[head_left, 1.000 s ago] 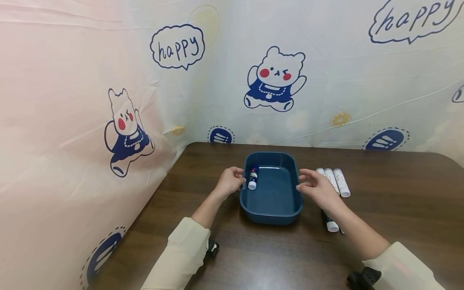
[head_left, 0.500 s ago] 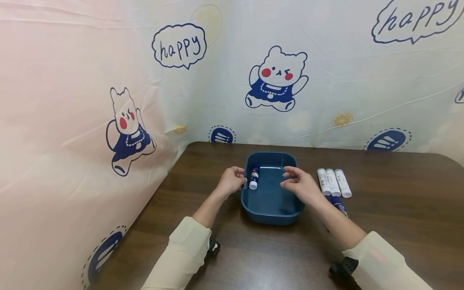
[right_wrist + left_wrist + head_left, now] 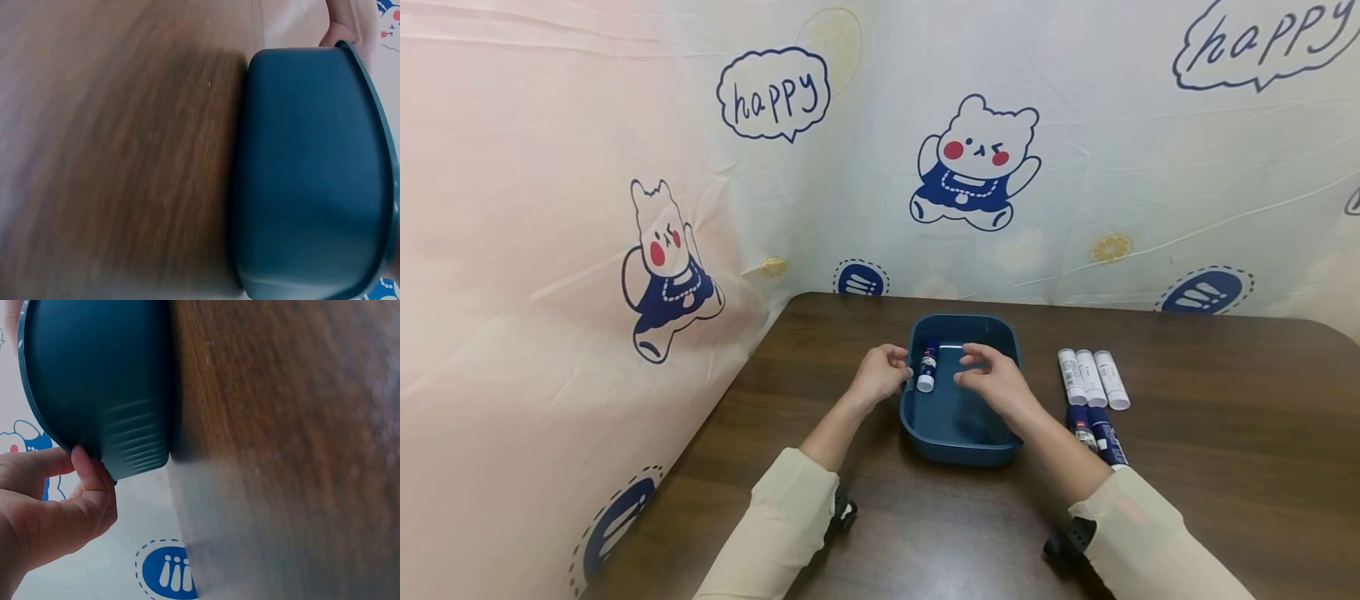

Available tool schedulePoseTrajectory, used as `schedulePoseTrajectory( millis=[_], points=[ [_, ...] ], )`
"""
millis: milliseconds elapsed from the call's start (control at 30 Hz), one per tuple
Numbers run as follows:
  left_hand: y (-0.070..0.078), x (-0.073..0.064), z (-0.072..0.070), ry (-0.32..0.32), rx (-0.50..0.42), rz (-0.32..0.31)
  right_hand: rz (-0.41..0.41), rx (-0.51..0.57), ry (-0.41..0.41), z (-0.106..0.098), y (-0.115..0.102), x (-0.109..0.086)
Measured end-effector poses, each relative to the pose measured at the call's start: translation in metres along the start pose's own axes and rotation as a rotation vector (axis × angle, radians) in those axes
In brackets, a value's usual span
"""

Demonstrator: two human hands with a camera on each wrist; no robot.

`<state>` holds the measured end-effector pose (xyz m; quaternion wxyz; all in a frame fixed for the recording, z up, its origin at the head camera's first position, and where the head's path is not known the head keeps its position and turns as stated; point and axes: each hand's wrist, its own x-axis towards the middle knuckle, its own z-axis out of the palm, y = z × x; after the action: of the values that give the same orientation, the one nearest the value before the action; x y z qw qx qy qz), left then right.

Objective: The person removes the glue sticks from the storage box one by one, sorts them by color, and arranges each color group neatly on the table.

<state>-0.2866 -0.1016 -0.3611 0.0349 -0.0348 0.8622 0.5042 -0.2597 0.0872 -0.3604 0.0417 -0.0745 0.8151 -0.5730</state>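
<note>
A dark blue rectangular basin (image 3: 958, 429) stands on the table, with a blue-and-white glue stick (image 3: 927, 368) lying along its left side. My left hand (image 3: 880, 375) pinches the basin's left rim between thumb and fingers, as the left wrist view also shows. Over the basin's interior hovers my right hand (image 3: 997, 385), its fingers loosely bent and nothing between them. In the right wrist view the basin's outer wall (image 3: 306, 169) fills the right half and hides most of that hand.
Three white tubes (image 3: 1092, 377) lie side by side right of the basin. Nearer than these are two dark blue glue sticks (image 3: 1105, 433), partly covered by my right forearm. A printed cloth (image 3: 865, 167) hangs behind the wooden table (image 3: 865, 533).
My right hand has moved left, from beside the basin's right rim to over its interior, uncovering more of the tubes and glue sticks. My left hand stays at the left rim.
</note>
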Motion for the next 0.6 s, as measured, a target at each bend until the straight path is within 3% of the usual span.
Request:
schedulePoseTrajectory(
  millis=[600],
  points=[
    [0.0, 0.001, 0.0, -0.012, 0.014, 0.0, -0.004, -0.034, -0.004, 0.024, -0.005, 0.027]
  ],
)
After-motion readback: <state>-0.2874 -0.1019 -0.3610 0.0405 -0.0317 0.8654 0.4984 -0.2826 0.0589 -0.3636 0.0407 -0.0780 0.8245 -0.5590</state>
